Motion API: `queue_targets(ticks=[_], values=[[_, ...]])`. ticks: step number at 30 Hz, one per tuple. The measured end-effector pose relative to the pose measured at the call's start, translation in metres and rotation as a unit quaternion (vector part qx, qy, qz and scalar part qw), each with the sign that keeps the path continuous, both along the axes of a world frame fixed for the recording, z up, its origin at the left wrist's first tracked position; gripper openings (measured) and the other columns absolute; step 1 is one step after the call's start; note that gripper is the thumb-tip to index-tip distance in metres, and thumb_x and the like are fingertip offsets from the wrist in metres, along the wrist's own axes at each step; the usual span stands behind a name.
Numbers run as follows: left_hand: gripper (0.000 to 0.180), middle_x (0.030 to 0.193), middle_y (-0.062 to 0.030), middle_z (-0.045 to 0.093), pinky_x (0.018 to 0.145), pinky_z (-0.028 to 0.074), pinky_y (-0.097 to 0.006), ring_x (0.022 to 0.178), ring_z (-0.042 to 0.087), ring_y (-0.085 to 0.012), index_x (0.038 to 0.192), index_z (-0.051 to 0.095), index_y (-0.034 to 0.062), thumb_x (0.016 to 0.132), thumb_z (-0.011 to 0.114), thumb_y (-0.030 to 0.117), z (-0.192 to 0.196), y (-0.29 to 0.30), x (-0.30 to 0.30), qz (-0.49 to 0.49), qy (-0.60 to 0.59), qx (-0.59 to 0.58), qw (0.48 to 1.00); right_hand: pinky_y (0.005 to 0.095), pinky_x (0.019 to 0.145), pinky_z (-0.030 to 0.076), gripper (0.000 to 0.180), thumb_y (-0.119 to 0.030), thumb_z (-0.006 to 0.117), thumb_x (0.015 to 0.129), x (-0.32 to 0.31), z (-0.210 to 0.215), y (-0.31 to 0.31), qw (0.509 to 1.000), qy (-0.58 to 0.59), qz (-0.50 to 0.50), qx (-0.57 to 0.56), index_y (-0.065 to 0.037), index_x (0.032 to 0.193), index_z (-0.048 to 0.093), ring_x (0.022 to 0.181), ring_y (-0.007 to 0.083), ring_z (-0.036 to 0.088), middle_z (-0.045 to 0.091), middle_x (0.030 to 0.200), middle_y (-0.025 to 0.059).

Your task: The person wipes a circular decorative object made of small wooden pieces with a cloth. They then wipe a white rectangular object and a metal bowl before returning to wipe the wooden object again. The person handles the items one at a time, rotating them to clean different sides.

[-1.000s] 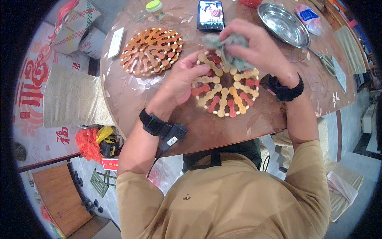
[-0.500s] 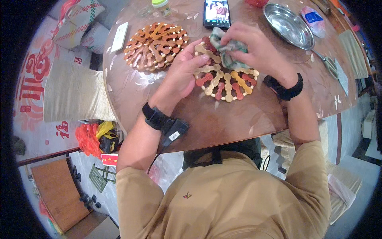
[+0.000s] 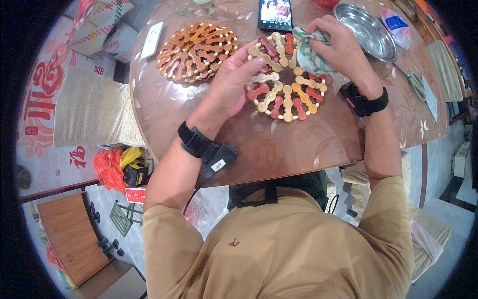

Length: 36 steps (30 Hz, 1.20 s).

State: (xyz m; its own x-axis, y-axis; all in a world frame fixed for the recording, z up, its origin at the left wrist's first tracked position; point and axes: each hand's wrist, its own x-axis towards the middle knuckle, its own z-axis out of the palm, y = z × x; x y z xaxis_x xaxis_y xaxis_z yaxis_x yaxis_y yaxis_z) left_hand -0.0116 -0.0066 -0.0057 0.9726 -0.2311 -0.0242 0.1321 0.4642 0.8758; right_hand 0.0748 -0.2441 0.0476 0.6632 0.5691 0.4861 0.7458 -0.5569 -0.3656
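The person's left hand (image 3: 231,77) grasps the round mat (image 3: 287,99) at its upper left rim, with the thumb on top and the fingers partly hidden. The right hand (image 3: 339,49) has a bunched green and white cloth (image 3: 313,59) clasped in its fingers, and the cloth lies over the upper right part of this mat. The mat is in front of the person, over the table (image 3: 298,149); whether it lies fully flat or is a little raised, one cannot tell.

The step in hand seems to be a wiping of the wooden pieces, one side held, the other rubbed. A further stroke would call for a firm left hold and a light cloth, so that no bead is caught.

Concerning room, the bare tabletop between the mat and the near edge is the widest. Above, the phone (image 3: 275,16) is near the mat and the cloth; to the left, a second mat (image 3: 196,56) sits close to the left hand; to the right, the metal bowl (image 3: 368,31) limits the right hand
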Motion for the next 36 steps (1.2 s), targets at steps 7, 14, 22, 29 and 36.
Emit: queue_targets(ticks=[7, 14, 22, 29, 36], values=[[0.040, 0.122, -0.0104, 0.062, 0.092, 0.054, -0.036, 0.107, 0.062, -0.0194, 0.135, 0.048, 0.0017, 0.104, 0.039, 0.025, 0.001, 0.001, 0.004, 0.005, 0.025, -0.058, 0.998, 0.0337, 0.079, 0.047, 0.020, -0.010, 0.064, 0.080, -0.001, 0.004, 0.002, 0.999, -0.026, -0.020, 0.022, -0.001, 0.098, 0.063, 0.088, 0.0270, 0.061, 0.060, 0.091, 0.0109], [0.040, 0.124, -0.0102, 0.061, 0.093, 0.054, -0.038, 0.107, 0.062, -0.0195, 0.137, 0.046, 0.0022, 0.103, 0.039, 0.021, -0.003, 0.010, 0.008, -0.060, 0.024, -0.106, 0.992, 0.0335, 0.080, 0.048, 0.022, -0.009, 0.065, 0.080, 0.001, 0.002, 0.002, 0.999, -0.041, -0.012, 0.020, -0.002, 0.100, 0.063, 0.090, 0.0272, 0.061, 0.061, 0.093, 0.0104], [0.042, 0.118, -0.0055, 0.061, 0.082, 0.055, -0.027, 0.096, 0.061, -0.0121, 0.138, 0.046, 0.0050, 0.096, 0.046, 0.002, 0.009, -0.013, -0.007, -0.010, 0.029, -0.055, 0.998, 0.0427, 0.078, 0.052, 0.024, -0.005, 0.065, 0.074, -0.032, -0.001, 0.037, 0.986, -0.072, 0.110, 0.100, -0.005, 0.098, 0.063, 0.087, 0.0347, 0.062, 0.059, 0.091, 0.0137], [0.051, 0.115, -0.0037, 0.060, 0.061, 0.052, -0.020, 0.090, 0.060, -0.0098, 0.142, 0.042, 0.0058, 0.092, 0.046, -0.004, 0.004, -0.007, -0.005, -0.020, 0.002, 0.011, 1.000, 0.0434, 0.075, 0.051, 0.019, -0.002, 0.064, 0.073, -0.046, -0.009, 0.043, 0.984, -0.052, 0.170, -0.012, -0.004, 0.092, 0.061, 0.084, 0.0366, 0.062, 0.058, 0.088, 0.0152], [0.060, 0.116, -0.0048, 0.060, 0.060, 0.052, -0.023, 0.090, 0.062, -0.0125, 0.143, 0.041, 0.0067, 0.086, 0.047, -0.010, 0.005, -0.011, -0.007, -0.016, 0.018, 0.005, 1.000, 0.0438, 0.076, 0.051, 0.020, -0.003, 0.063, 0.075, -0.045, 0.013, 0.034, 0.987, 0.001, 0.148, 0.057, -0.004, 0.094, 0.059, 0.087, 0.0366, 0.061, 0.058, 0.091, 0.0156]])
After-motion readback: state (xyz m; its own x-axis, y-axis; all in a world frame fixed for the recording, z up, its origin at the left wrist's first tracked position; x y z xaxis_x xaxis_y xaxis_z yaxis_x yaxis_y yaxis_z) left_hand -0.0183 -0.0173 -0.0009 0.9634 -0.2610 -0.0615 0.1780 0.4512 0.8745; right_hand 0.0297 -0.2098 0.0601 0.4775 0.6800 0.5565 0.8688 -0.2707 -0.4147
